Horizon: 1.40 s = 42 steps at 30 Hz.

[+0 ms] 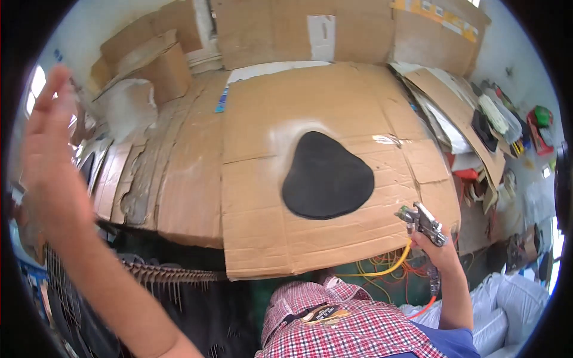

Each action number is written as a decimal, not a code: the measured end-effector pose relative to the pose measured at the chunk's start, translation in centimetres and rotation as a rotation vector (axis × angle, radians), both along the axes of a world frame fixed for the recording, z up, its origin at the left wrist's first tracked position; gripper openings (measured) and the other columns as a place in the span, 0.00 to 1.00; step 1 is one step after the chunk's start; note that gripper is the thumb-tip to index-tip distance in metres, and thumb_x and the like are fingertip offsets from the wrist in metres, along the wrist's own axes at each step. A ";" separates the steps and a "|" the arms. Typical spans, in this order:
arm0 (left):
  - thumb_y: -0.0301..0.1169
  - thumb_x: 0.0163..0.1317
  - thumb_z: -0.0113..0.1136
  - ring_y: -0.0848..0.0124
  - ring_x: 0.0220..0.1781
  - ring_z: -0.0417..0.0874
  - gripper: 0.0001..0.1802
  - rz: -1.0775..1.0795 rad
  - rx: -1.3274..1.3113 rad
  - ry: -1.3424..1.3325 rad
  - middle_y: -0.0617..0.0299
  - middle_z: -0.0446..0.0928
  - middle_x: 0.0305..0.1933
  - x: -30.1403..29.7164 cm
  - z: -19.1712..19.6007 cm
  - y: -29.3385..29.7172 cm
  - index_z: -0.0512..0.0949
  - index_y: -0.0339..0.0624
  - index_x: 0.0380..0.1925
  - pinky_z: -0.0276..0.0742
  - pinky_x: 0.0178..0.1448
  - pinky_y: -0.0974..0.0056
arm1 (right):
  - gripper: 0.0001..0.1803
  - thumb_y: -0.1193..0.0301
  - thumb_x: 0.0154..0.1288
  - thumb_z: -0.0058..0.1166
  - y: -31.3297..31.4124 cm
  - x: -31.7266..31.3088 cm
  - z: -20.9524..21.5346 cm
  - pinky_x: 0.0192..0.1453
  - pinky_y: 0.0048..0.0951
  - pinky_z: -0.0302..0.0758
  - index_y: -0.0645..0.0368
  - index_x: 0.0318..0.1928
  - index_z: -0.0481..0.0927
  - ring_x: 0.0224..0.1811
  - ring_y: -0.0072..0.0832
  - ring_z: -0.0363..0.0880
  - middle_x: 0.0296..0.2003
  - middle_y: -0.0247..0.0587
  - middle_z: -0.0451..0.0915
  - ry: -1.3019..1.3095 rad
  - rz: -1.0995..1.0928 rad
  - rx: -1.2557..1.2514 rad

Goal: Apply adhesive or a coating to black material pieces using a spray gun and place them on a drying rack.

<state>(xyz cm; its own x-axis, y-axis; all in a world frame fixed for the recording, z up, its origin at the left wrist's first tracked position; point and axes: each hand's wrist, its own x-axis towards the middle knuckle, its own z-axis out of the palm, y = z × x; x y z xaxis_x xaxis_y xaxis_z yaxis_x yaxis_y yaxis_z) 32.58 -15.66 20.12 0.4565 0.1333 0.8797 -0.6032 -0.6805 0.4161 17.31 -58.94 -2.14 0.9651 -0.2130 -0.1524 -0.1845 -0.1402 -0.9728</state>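
Note:
My right hand (440, 246) grips a metal spray gun (425, 223) over the near right corner of a cardboard sheet (256, 209). A yellow hose (391, 267) and an orange hose (422, 310) run down from the gun. Flat on the sheet lies a black piece (328, 179) shaped like a rounded triangle, to the left of the gun and apart from it. My left hand (54, 161) is raised at the far left, fingers stretched upward and somewhat smeared by motion. Nothing shows in it.
Upright cardboard (262, 36) backs the work surface, and a cardboard box (158, 71) stands at the back left. Stacked sheets (441, 95) and a heap of odds and ends (495, 116) lie to the right. Below left, a rack with hooks (173, 277) runs beside the table; tangled hoses (382, 280) lie underneath.

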 end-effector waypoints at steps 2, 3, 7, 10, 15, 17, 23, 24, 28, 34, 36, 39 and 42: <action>0.26 0.58 0.56 0.67 0.62 0.69 0.21 -0.383 -0.204 0.171 0.57 0.74 0.56 5.2 -7.1 -5.3 0.73 0.39 0.54 0.57 0.68 0.62 | 0.27 0.75 0.60 0.58 -3.0 -2.0 0.3 0.39 0.20 0.76 0.63 0.60 0.68 0.38 0.18 0.75 0.40 0.35 0.77 0.068 0.040 -0.084; 0.25 0.59 0.54 0.68 0.64 0.68 0.22 -0.458 -0.251 0.286 0.56 0.72 0.57 7.1 -10.4 -9.0 0.72 0.38 0.55 0.58 0.68 0.63 | 0.27 0.74 0.60 0.59 -3.8 -2.9 0.7 0.39 0.21 0.76 0.63 0.60 0.68 0.38 0.18 0.75 0.41 0.36 0.77 0.129 0.014 0.029; 0.26 0.55 0.59 0.65 0.61 0.70 0.23 -0.302 -0.139 0.562 0.57 0.74 0.55 7.1 -20.1 -12.7 0.72 0.41 0.54 0.62 0.62 0.61 | 0.28 0.74 0.59 0.59 -4.2 -3.2 0.9 0.38 0.22 0.77 0.67 0.59 0.67 0.37 0.19 0.76 0.40 0.37 0.78 0.028 0.158 0.168; 0.25 0.54 0.60 0.64 0.58 0.72 0.24 -0.228 -0.135 0.756 0.57 0.73 0.55 6.3 -27.3 -11.3 0.72 0.41 0.53 0.66 0.59 0.60 | 0.28 0.74 0.59 0.59 -4.2 -3.2 1.2 0.37 0.22 0.76 0.67 0.59 0.67 0.36 0.19 0.76 0.39 0.36 0.78 -0.043 0.020 0.073; 0.24 0.53 0.60 0.65 0.55 0.72 0.23 -0.141 -0.341 0.971 0.57 0.74 0.53 5.1 -35.4 -6.8 0.72 0.39 0.52 0.66 0.58 0.62 | 0.29 0.74 0.57 0.61 -5.3 -5.0 2.5 0.38 0.21 0.74 0.68 0.58 0.68 0.33 0.17 0.74 0.36 0.35 0.77 0.012 -0.166 -0.115; 0.24 0.53 0.60 0.66 0.55 0.72 0.23 -0.124 -0.414 0.990 0.56 0.74 0.52 4.7 -37.6 -4.8 0.72 0.38 0.51 0.66 0.59 0.62 | 0.29 0.75 0.56 0.61 -5.3 -5.5 2.7 0.38 0.21 0.74 0.68 0.58 0.68 0.33 0.17 0.74 0.36 0.35 0.77 0.057 -0.066 -0.040; 0.24 0.53 0.60 0.66 0.52 0.74 0.19 -0.080 -0.380 1.020 0.55 0.76 0.49 4.5 -41.2 -3.1 0.75 0.35 0.47 0.68 0.59 0.63 | 0.29 0.77 0.56 0.61 -2.0 -2.1 1.2 0.38 0.23 0.74 0.68 0.59 0.67 0.35 0.19 0.75 0.35 0.37 0.78 0.018 0.171 0.185; 0.23 0.52 0.60 0.66 0.51 0.75 0.19 -0.071 -0.373 1.024 0.55 0.77 0.48 4.3 -41.9 -3.0 0.75 0.35 0.46 0.69 0.58 0.63 | 0.29 0.77 0.57 0.60 -1.5 -1.4 1.0 0.38 0.23 0.75 0.68 0.59 0.67 0.34 0.19 0.75 0.35 0.37 0.78 -0.017 0.116 0.145; 0.24 0.52 0.60 0.66 0.50 0.76 0.18 -0.081 -0.374 1.059 0.54 0.78 0.47 3.5 -42.6 -4.4 0.75 0.36 0.46 0.70 0.56 0.62 | 0.28 0.76 0.59 0.58 -1.9 0.7 0.5 0.37 0.22 0.76 0.67 0.59 0.67 0.32 0.19 0.76 0.36 0.36 0.77 -0.134 -0.062 0.052; 0.23 0.52 0.60 0.67 0.49 0.76 0.18 -0.035 -0.367 1.136 0.56 0.78 0.46 2.8 -44.7 -5.2 0.76 0.37 0.46 0.71 0.55 0.64 | 0.26 0.76 0.59 0.57 -4.6 -2.0 1.3 0.34 0.19 0.74 0.67 0.59 0.67 0.30 0.17 0.75 0.36 0.34 0.77 -0.068 -0.208 -0.071; 0.23 0.51 0.60 0.68 0.48 0.76 0.18 -0.037 -0.408 1.166 0.57 0.78 0.44 2.8 -45.0 -5.8 0.76 0.38 0.45 0.71 0.54 0.64 | 0.26 0.76 0.59 0.57 -5.0 -3.4 1.8 0.34 0.20 0.74 0.67 0.59 0.67 0.29 0.16 0.75 0.35 0.34 0.77 -0.037 -0.164 -0.088; 0.24 0.51 0.61 0.69 0.45 0.76 0.17 -0.053 -0.466 1.172 0.58 0.78 0.42 2.9 -46.9 -5.9 0.77 0.38 0.44 0.72 0.51 0.64 | 0.27 0.75 0.58 0.59 -5.4 -5.2 1.9 0.36 0.20 0.74 0.68 0.58 0.68 0.32 0.16 0.75 0.35 0.34 0.78 0.041 -0.106 -0.063; 0.24 0.50 0.61 0.70 0.41 0.76 0.16 -0.091 -0.443 1.152 0.59 0.78 0.39 3.8 -49.1 -7.0 0.77 0.38 0.41 0.73 0.47 0.65 | 0.30 0.69 0.55 0.64 -5.5 -4.8 1.9 0.33 0.22 0.76 0.66 0.57 0.69 0.29 0.20 0.78 0.35 0.40 0.79 0.060 0.026 -0.017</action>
